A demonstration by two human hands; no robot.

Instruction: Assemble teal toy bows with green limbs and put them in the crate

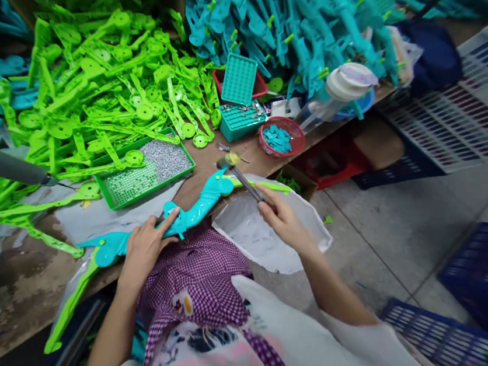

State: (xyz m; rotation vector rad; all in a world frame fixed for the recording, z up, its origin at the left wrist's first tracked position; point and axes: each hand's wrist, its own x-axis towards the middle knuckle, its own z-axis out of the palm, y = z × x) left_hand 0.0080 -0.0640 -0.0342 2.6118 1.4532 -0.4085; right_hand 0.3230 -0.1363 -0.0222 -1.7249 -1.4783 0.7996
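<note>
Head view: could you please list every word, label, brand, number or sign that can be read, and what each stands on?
None can be read.
White shirt: its pink and dark print is too blurred to tell whether it holds letters.
Apron patch: a small picture; any lettering is too small to read.

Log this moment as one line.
left hand: on blue part | right hand: gripping hammer | hammer head: near part's right end | green tray: small metal pieces inside
</note>
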